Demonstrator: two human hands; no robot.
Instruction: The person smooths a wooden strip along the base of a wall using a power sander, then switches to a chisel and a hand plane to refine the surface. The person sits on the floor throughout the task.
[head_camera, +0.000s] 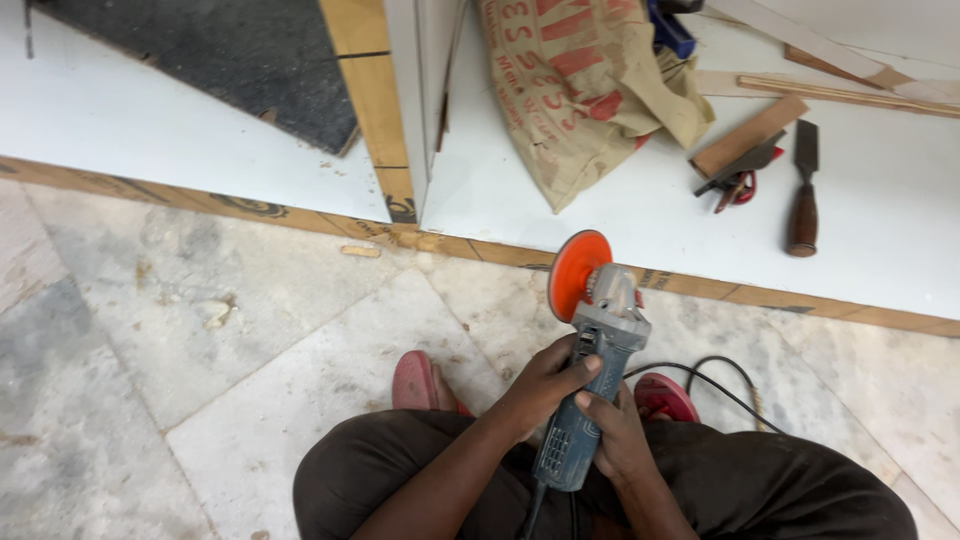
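Both hands clasp the angle grinder (590, 390): left hand (545, 385) wrapped round its body, right hand (615, 435) closed on its rear; orange disc (575, 272) at 12 o'clock, just short of the white board's edge (700, 285); judged mid-approach; contact needs a steady hold.

white board (880, 215) on floor, far right, wood-edged | tan printed sack (575, 95) slumped far centre | wood-handled chisel (803, 195) lying far right | red-handled pliers (738, 185) just left of it, beside flat wood block (748, 135) | dark mat (230, 60) far left | grey marble floor (200, 350) near, dusty
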